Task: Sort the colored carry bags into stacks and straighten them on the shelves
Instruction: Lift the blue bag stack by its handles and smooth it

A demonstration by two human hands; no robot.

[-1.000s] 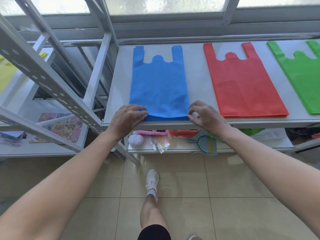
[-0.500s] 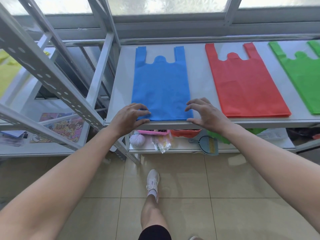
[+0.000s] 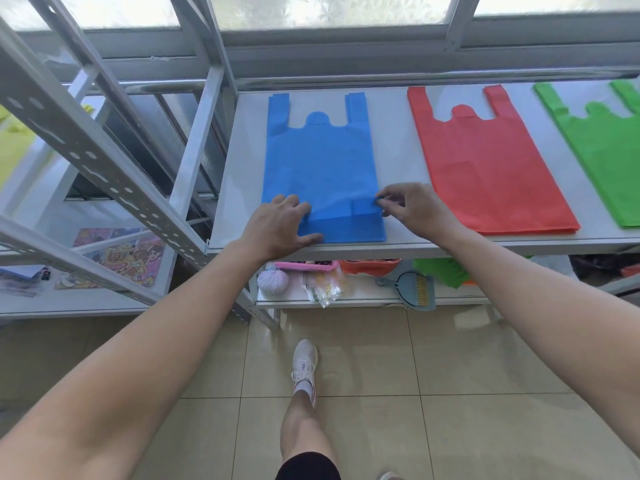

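Note:
A stack of blue carry bags point(image 3: 320, 161) lies flat on the white shelf point(image 3: 398, 247), handles pointing to the window. To its right lies a red stack point(image 3: 485, 161), and a green stack point(image 3: 609, 150) runs off the right edge. My left hand point(image 3: 278, 225) presses flat on the blue stack's near left corner. My right hand point(image 3: 410, 206) pinches the blue stack's right edge near the bottom between thumb and forefinger. A yellow bag point(image 3: 14, 147) shows on the left rack.
A grey metal rack post point(image 3: 86, 147) slants across the left. The lower shelf holds a pink basket point(image 3: 304, 266), an orange basket point(image 3: 369, 265), a ball of yarn point(image 3: 273, 280) and a dustpan point(image 3: 414, 289). My leg and white shoe point(image 3: 304, 362) stand on the tiled floor.
My right hand moved up from the blue stack's near right corner and now pinches its right edge. My left hand slid further onto the near left corner.

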